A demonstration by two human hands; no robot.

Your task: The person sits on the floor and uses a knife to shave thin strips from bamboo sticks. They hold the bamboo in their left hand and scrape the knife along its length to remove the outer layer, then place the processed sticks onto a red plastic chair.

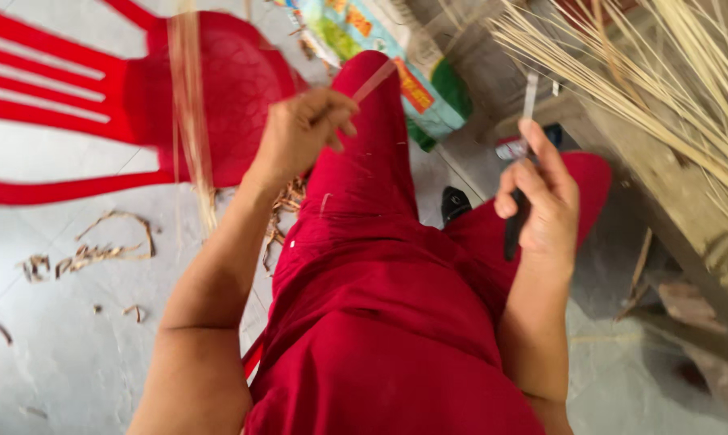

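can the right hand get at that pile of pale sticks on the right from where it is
Probably yes. The right hand is raised just short of the pale sticks, with open air between them. But it already grips a dark-handled knife, so its fingers are not free to take one.

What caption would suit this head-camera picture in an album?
Left hand pinches a thin strip, right hand grips a dark-handled knife above red-clothed knees.

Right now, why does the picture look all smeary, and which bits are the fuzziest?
Head view: motion blur throughout; the left hand, the thin strip it pinches and the hanging strands smear most; the right hand and knife are soft; daylight is even, without glare.
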